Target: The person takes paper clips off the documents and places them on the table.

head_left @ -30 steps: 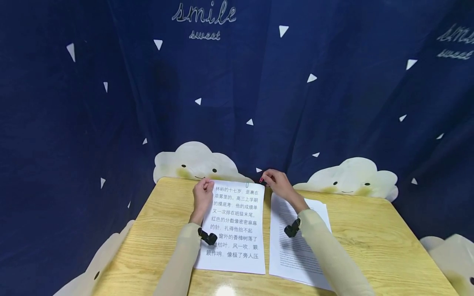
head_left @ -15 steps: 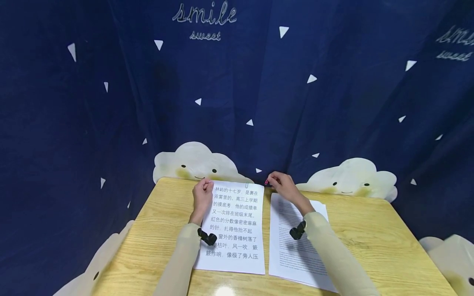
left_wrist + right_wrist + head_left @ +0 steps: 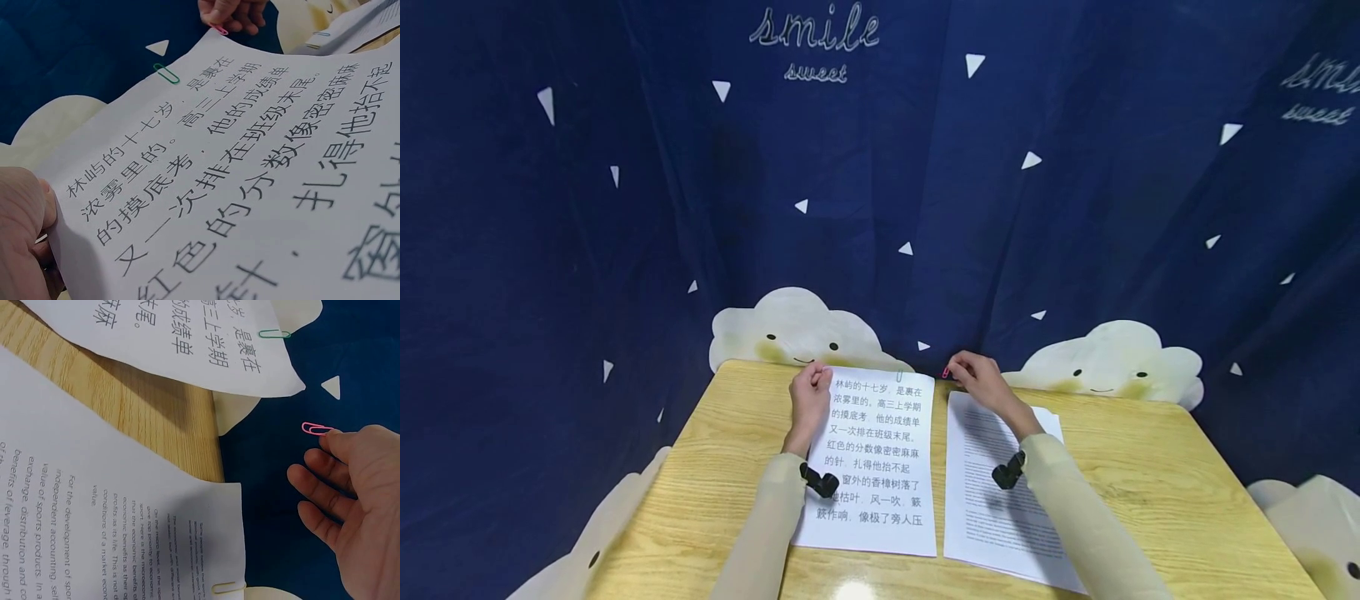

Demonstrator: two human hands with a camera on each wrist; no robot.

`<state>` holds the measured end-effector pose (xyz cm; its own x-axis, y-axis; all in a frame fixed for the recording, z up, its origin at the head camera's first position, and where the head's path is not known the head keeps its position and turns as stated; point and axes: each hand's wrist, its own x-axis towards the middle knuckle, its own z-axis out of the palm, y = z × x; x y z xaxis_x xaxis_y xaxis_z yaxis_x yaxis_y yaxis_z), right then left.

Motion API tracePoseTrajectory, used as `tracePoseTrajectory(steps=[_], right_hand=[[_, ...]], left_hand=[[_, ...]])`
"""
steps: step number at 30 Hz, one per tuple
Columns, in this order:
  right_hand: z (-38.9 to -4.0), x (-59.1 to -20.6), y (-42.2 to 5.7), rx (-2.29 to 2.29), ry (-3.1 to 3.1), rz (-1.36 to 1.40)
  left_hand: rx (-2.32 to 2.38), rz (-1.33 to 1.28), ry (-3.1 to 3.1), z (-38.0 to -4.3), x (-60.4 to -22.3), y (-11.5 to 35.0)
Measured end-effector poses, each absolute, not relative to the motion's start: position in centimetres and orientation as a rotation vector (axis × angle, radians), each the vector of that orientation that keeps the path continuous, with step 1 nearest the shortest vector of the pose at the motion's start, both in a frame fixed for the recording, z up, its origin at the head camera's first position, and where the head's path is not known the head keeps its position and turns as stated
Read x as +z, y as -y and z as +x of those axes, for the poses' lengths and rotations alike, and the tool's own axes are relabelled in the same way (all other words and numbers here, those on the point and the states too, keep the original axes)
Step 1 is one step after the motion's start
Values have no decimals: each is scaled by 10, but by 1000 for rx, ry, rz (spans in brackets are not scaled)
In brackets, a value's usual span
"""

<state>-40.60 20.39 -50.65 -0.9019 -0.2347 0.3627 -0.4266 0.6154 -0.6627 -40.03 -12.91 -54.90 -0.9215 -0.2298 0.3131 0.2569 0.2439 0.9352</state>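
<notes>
My left hand (image 3: 811, 400) pinches the upper left corner of a sheet of paper (image 3: 880, 467) printed in large Chinese characters, its top raised off the table. On that sheet's top edge sits a green paper clip (image 3: 167, 74). Between thumb and fingertip my right hand (image 3: 988, 385) holds a pink paper clip (image 3: 316, 429), apart from the sheet's upper right corner and beyond the table's far edge. The right hand's other fingers are loosely bent. Below it lies a second document (image 3: 1000, 500) in small English print, with a yellow paper clip (image 3: 229, 587) at its top edge.
Both papers are on a wooden table (image 3: 1150, 483), side by side with a narrow strip of wood between them. A dark blue curtain (image 3: 880, 167) with white clouds and triangles hangs close behind the table's far edge.
My right hand has shifted slightly right and down with the pink paper clip, away from the Chinese sheet's corner. The left hand and the sheet have stayed nearly still.
</notes>
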Motion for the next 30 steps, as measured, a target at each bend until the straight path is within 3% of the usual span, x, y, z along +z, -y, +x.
tracePoseTrajectory(steps=[30], right_hand=[[-400,-507,-224,1093,2609,511]], left_hand=[[-1706,-27,2127,-402,-554,129]])
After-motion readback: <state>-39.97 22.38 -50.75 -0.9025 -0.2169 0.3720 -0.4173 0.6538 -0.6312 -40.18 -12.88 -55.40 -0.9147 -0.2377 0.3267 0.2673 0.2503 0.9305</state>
